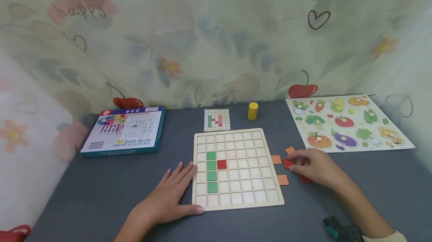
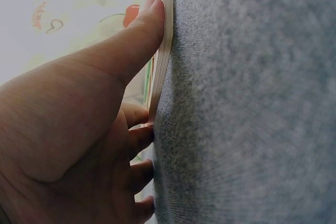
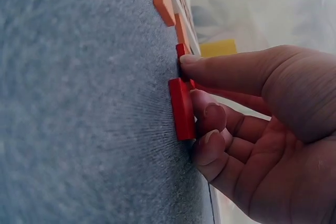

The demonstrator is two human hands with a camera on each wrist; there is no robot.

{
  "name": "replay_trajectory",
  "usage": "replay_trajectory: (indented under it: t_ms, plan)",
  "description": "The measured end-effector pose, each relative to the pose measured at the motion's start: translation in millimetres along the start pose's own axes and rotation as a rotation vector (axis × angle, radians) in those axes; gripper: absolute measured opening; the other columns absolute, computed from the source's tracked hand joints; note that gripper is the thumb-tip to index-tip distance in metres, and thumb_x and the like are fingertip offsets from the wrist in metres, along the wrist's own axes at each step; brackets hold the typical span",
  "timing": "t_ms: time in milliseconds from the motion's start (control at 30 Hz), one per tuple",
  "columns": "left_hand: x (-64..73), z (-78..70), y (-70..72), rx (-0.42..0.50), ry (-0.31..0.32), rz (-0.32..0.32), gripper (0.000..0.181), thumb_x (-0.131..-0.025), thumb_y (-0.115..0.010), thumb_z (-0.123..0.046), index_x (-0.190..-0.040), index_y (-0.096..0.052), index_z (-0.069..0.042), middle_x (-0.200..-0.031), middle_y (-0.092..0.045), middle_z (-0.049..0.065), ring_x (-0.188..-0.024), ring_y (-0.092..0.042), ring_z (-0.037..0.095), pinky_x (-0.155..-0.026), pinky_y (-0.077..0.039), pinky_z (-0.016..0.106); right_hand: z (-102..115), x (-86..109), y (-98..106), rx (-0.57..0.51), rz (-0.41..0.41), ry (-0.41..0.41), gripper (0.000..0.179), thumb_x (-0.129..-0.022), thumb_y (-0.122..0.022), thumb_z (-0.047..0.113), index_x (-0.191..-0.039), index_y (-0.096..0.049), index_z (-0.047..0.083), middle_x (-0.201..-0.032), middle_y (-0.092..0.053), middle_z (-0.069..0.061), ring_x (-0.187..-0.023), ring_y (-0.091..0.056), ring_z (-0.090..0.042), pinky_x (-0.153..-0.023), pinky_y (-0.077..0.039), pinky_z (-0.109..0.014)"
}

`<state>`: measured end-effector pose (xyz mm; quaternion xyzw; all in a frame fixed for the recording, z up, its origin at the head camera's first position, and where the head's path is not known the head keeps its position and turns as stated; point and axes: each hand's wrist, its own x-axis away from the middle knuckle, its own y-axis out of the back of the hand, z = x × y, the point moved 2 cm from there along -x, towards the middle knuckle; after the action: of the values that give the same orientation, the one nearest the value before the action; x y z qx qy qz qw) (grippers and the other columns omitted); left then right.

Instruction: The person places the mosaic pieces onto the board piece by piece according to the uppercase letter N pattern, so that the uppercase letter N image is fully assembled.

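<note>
A square wooden grid board (image 1: 237, 199) lies in the middle of the table, with several green tiles (image 1: 211, 165) in one column and one red tile (image 1: 221, 164) beside them. My left hand (image 1: 170, 199) rests at the board's left edge, fingers spread and thumb at the near corner. To the right of the board, my right hand (image 1: 317, 165) pinches a loose red tile (image 1: 288, 164) between thumb and index finger. Another red tile (image 3: 182, 108) lies close under that hand's curled fingers, partly covered in the head view. Orange tiles (image 1: 282, 180) lie between hand and board.
Behind the board are a small pattern card (image 1: 217, 120) and a yellow cylinder (image 1: 252, 111). A boxed set (image 1: 125, 131) lies at the left, a vegetable picture board (image 1: 351, 122) at the right. A dark strap-like object (image 1: 342, 230) is near the right forearm.
</note>
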<state>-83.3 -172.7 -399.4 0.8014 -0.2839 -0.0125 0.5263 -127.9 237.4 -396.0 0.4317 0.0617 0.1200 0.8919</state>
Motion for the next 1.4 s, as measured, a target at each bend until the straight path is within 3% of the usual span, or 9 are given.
replay_trajectory:
  t_ms: [500, 933, 1400]
  plan:
    - [0.2, -0.3, 0.0, -0.008, 0.005, 0.002, 0.110, -0.079, -0.060, -0.079, -0.162, -0.021, -0.019, -0.166, -0.017, 0.000, -0.152, -0.008, 0.032, -0.116, -0.007, 0.062, 2.4, -0.6, -0.6, -0.001, -0.041, -0.016, 0.026, -0.077, -0.087, 0.009, -0.095, -0.068, 0.010, -0.078, -0.058, 0.002, -0.065, -0.051, -0.015, -0.056, -0.043, -0.027]
    - [0.5, -1.0, 0.7, -0.012, 0.005, 0.000, 0.110, -0.079, -0.060, -0.080, -0.162, -0.021, -0.019, -0.166, -0.017, 0.000, -0.152, -0.008, 0.032, -0.116, -0.007, 0.062, 3.5, 0.5, 4.2, -0.117, -0.012, -0.041, 0.013, -0.085, -0.080, 0.007, -0.093, -0.070, 0.007, -0.080, -0.065, 0.001, -0.069, -0.060, -0.016, -0.058, -0.051, -0.026]
    - [0.1, -0.5, 0.5, -0.016, -0.001, -0.001, 0.110, -0.079, -0.059, -0.080, -0.162, -0.021, -0.019, -0.166, -0.018, 0.000, -0.152, -0.009, 0.033, -0.116, -0.008, 0.062, 14.7, -0.8, 5.3, -0.200, 0.003, -0.042, 0.013, -0.087, -0.079, 0.009, -0.096, -0.071, 0.004, -0.084, -0.068, -0.002, -0.070, -0.065, -0.017, -0.063, -0.055, -0.027]
